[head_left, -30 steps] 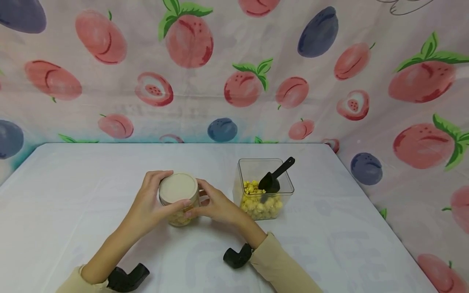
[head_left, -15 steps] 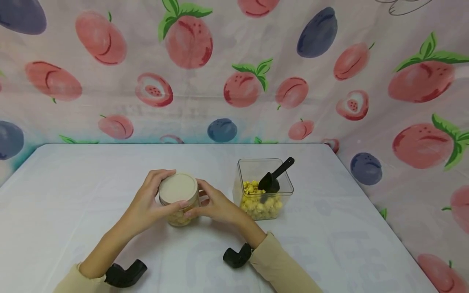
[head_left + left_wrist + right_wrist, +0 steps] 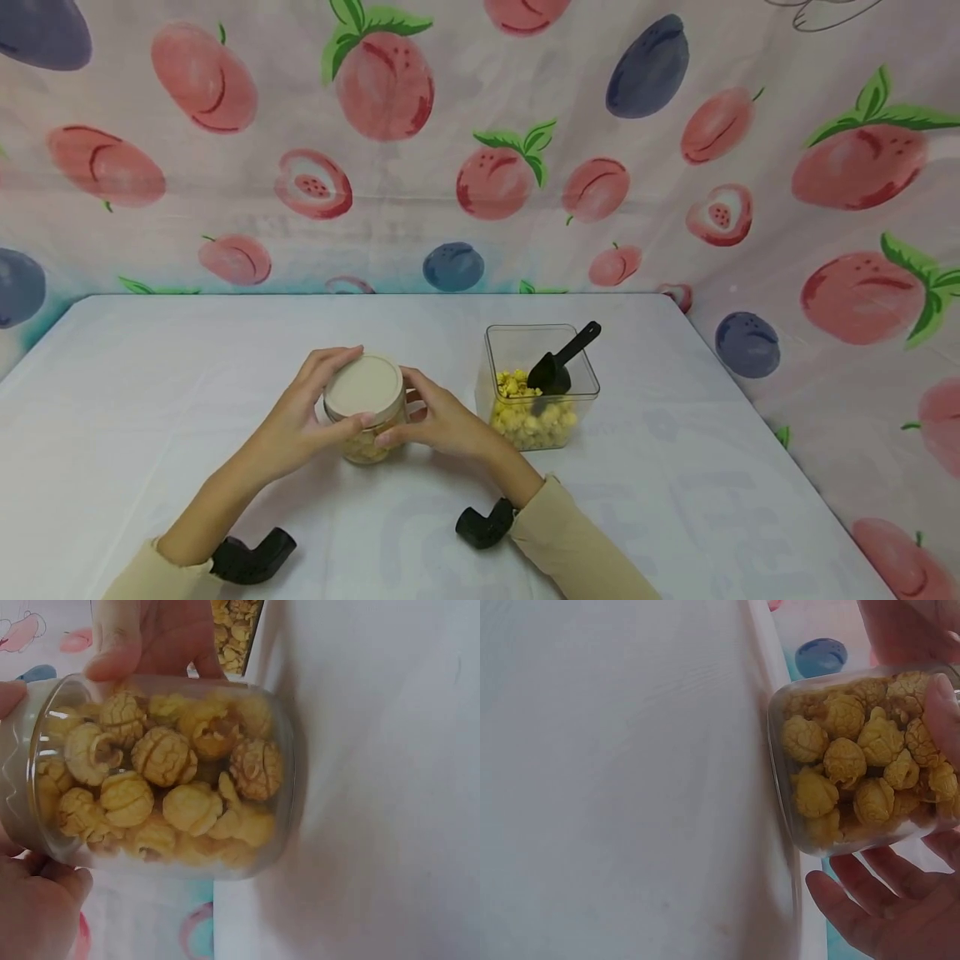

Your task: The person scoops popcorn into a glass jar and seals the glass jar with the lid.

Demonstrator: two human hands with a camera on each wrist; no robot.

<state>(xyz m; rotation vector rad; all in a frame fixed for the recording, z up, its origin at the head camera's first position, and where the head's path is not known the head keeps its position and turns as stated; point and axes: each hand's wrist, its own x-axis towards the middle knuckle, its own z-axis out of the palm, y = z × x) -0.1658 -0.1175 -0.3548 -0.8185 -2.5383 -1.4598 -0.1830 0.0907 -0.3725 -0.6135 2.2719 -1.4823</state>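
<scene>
Left hand [image 3: 300, 421] fingers curled round jar [image 3: 365, 408] lid, right hand [image 3: 438, 421] cupping its side — container [image 3: 540, 387] beside.

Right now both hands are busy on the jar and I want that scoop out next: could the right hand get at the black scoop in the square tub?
Probably yes. The scoop leans in the open-topped tub, handle sticking above the rim, just beside the right hand. Nothing lies between, but that hand would have to let go of the jar first.

The person is wearing pale beige long sleeves, the left sleeve [image 3: 153, 573] pushed back along the forearm, the right sleeve [image 3: 577, 546] reaching the wrist. A black, elbow-shaped camera mount [image 3: 251, 557] is strapped at each wrist.
</scene>
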